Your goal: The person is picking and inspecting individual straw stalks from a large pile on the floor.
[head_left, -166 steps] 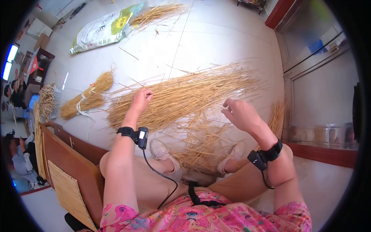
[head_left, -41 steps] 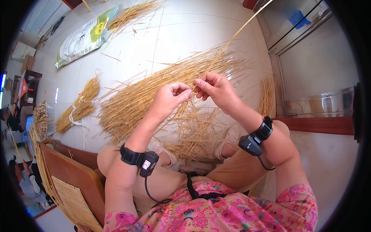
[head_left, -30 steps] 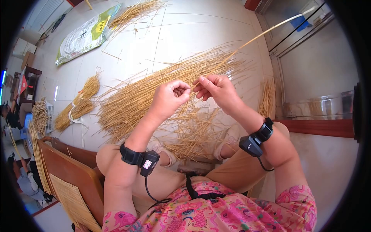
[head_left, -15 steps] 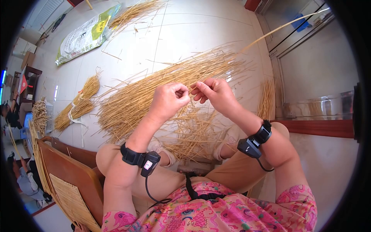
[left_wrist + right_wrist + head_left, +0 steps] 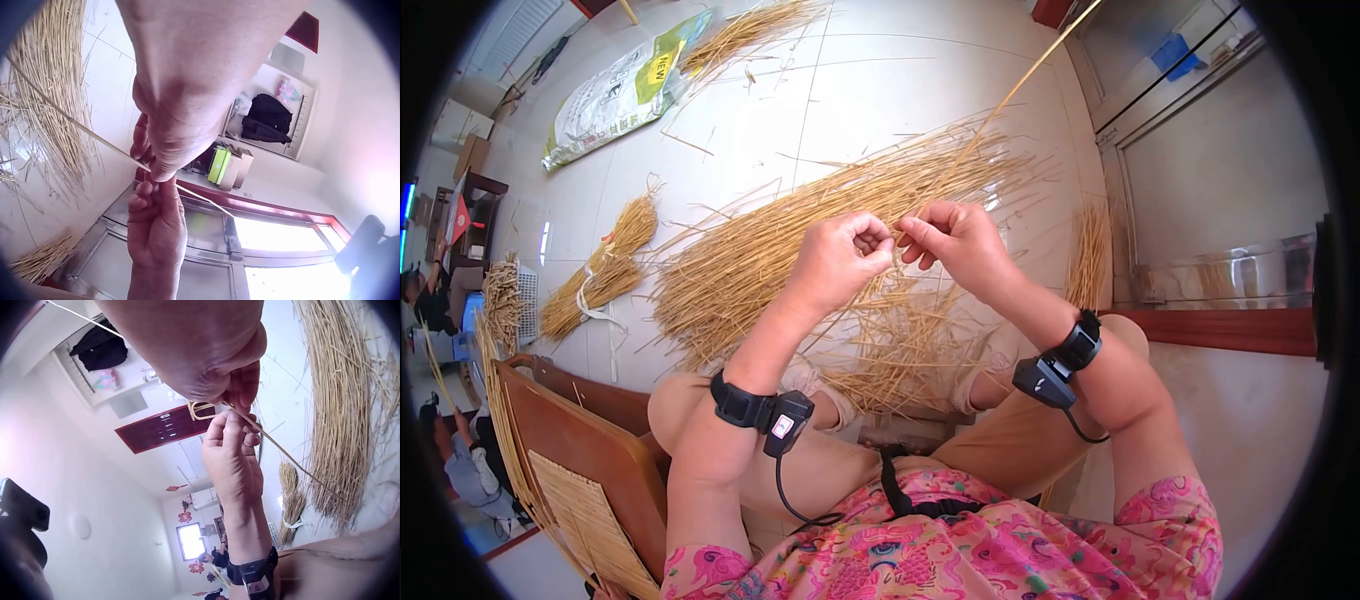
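Both hands meet over the straw pile, pinching one long straw stalk point(image 5: 1040, 68). My left hand point(image 5: 838, 258) holds it between thumb and curled fingers. Close beside it, my right hand point(image 5: 960, 242) pinches the stalk with thumb and forefinger, the other fingers bent. From there the stalk slants up and away to the right in the head view. In the left wrist view, the thin stalk point(image 5: 81, 127) runs through the touching fingertips. A lower length of stalk point(image 5: 287, 453) trails from the hands towards the floor straw in the right wrist view. Below lies a broad pile of straw point(image 5: 750, 265).
A tied straw bundle point(image 5: 615, 255) lies left of the pile. Behind it are a printed sack point(image 5: 615, 105) and more loose straw point(image 5: 750, 35). A wooden chair point(image 5: 580, 410) stands at my left; short scraps point(image 5: 900, 350) lie between my feet. Glazed doors point(image 5: 1220, 190) border the right side.
From apart and without a stalk at first, my hands came together on one stalk. Its upper end dipped right, then swung back up and left, while the hands stayed nearly still.
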`<state>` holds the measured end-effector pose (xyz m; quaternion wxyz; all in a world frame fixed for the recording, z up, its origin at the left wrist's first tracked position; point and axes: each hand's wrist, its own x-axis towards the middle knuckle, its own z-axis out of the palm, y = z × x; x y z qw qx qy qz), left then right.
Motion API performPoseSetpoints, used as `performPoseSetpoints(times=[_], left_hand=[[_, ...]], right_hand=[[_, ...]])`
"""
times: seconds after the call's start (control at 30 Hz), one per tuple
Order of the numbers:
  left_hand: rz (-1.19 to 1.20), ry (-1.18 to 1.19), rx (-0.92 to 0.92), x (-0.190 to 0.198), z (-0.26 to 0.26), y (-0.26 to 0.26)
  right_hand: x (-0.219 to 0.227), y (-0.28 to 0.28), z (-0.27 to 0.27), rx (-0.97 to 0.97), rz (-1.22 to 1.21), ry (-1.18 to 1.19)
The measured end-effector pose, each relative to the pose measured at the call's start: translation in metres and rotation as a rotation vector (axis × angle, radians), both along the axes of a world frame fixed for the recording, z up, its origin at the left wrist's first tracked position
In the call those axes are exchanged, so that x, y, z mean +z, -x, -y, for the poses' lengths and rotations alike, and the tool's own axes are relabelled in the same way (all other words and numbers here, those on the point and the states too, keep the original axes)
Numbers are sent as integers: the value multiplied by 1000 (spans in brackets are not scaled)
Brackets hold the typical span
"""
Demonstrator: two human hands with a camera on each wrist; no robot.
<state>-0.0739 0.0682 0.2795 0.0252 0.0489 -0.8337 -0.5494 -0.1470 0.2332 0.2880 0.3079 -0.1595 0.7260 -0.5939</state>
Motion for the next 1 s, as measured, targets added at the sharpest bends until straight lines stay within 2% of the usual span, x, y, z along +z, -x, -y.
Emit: performPoseSetpoints(times=[0.1, 0.3, 0.5, 0.6, 0.7, 1.0], left_hand=[[111, -75, 33, -2, 1, 1], [91, -161, -18, -4, 3, 2], [209, -277, -35, -7, 3, 1], [186, -146, -65, -5, 5, 1], [177, -110, -58, -4, 5, 2], [229, -202, -46, 1, 4, 1]], right_hand=[[-3, 0, 1, -9, -15, 22], [-7, 0, 1, -44, 11, 85], [-7, -2, 2, -35, 19, 99], [-9, -1, 1, -40, -3, 76], [-7, -3, 2, -58, -1, 97], [-4, -3, 2, -16, -29, 63]])
